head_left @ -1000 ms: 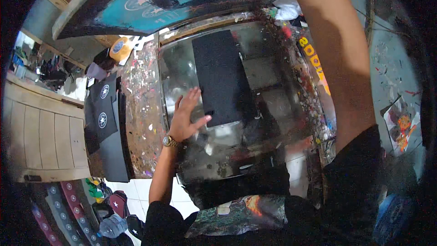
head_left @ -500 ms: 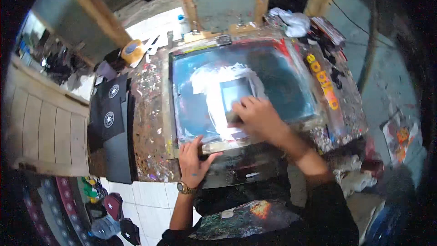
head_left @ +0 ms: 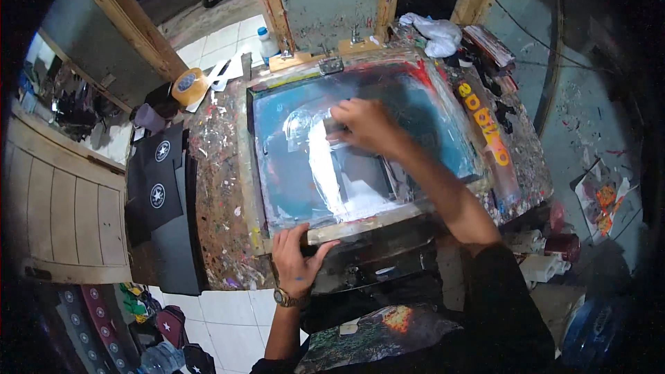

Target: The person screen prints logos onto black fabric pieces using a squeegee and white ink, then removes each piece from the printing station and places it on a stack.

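A wooden-framed printing screen [head_left: 454, 140] with blue-green mesh lies across the worktable. White ink [head_left: 321, 166] forms a bright streak down its middle, beside a dark rectangular area [head_left: 370, 179]. My right hand [head_left: 364, 125] is closed around a small squeegee [head_left: 335, 128], mostly hidden by the fingers, at the top end of the streak. At the screen's near left edge, my left hand [head_left: 296, 260] grips the frame, fingers bent over the wood and thumb stretched out along the edge. A watch sits on the left wrist.
Black printed sheets [head_left: 158, 180] are stacked at the table's left. Hinge clamps [head_left: 331, 66] stand at the screen's far edge. A tape roll [head_left: 189, 86], a bottle [head_left: 267, 43] and white cloth [head_left: 438, 33] lie farther back. Orange lettering [head_left: 483, 125] marks the right side.
My right hand has moved away from me and slightly left with the squeegee. The white ink now lies in a narrower streak. My left hand stays on the frame; the view has shifted slightly.
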The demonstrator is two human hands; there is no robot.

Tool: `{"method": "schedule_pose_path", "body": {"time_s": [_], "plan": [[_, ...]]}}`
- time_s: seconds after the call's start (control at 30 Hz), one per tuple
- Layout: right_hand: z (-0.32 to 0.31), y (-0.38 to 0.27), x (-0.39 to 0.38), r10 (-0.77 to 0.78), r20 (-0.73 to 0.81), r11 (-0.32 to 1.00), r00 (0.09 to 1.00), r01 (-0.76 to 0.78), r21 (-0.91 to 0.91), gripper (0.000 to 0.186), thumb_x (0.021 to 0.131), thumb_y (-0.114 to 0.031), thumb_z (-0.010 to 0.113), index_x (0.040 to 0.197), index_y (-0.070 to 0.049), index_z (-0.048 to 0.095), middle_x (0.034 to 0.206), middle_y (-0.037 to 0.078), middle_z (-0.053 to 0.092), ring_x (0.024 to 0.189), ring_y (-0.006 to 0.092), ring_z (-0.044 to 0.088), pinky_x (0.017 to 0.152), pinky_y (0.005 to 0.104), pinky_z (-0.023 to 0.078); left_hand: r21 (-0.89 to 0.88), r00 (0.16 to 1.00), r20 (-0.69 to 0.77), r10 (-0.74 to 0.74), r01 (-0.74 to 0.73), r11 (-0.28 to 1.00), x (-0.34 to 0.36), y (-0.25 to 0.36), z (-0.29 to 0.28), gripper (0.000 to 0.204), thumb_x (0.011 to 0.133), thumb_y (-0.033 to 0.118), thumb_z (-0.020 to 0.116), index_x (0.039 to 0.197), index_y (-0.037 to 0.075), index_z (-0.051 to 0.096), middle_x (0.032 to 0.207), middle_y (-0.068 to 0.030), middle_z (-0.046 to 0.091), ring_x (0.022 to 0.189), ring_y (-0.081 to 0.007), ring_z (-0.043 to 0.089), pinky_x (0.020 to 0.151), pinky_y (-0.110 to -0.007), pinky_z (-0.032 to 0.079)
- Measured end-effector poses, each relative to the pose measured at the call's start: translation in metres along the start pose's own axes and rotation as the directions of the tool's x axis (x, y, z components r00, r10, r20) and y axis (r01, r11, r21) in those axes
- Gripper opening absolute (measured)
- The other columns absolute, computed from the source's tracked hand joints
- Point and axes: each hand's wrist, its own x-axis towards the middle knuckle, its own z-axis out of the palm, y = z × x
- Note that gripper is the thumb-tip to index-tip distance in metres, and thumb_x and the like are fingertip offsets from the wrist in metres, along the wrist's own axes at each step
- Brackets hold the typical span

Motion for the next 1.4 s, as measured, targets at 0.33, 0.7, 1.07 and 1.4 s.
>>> {"method": "schedule_pose_path", "body": {"time_s": [0.33,0.7,1.07,1.4], "plan": [[0.01,-0.007,-0.019,0.073,0.132,0.997,0.988,-0.077,0.025,0.046,0.083,-0.05,0.077,0.102,-0.009,0.064,0.091,0.015,0.069,0.087,0.0363,0.07,0.075,0.0476,0.055,0.033,0.999,0.037,-0.012,0.01,0.999,-0.013,-0.014,0.02,0.059,0.068,0.037,0.096,0.103,0.001,0.065,0.09,-0.0126,0.065,0.083,-0.0328,0.06,0.078,-0.043,0.047],[0.01,0.033,0.025,-0.052,0.197,0.977,0.979,0.009,0.213,0.04,0.081,-0.041,0.081,0.102,-0.011,0.064,0.086,0.016,0.069,0.084,0.0399,0.069,0.072,0.0507,0.053,0.049,0.998,0.006,0.069,-0.069,0.996,-0.006,-0.014,0.019,0.052,0.074,0.037,0.092,0.101,0.001,0.064,0.087,-0.0113,0.063,0.08,-0.0319,0.059,0.076,-0.041,0.044],[-0.031,-0.097,-0.093,0.118,0.179,0.99,0.977,-0.129,0.049,0.024,0.089,-0.035,0.073,0.095,-0.013,0.065,0.083,0.007,0.063,0.08,0.0281,0.067,0.068,0.0447,0.053,0.042,0.999,0.003,0.039,-0.039,0.998,-0.018,-0.017,0.019,0.056,0.07,0.035,0.094,0.102,0.002,0.063,0.089,-0.0108,0.062,0.08,-0.0313,0.057,0.076,-0.043,0.044],[-0.082,-0.15,-0.128,0.083,0.058,0.997,0.995,-0.083,-0.005,0.047,0.085,-0.038,0.074,0.118,-0.007,0.061,0.101,0.012,0.059,0.094,0.0272,0.061,0.082,0.0439,0.048,0.053,0.997,-0.005,0.083,-0.083,0.995,0.001,-0.002,-0.01,0.055,0.072,0.033,0.094,0.106,0.001,0.063,0.091,-0.0121,0.063,0.083,-0.0325,0.059,0.075,-0.043,0.047]]}}
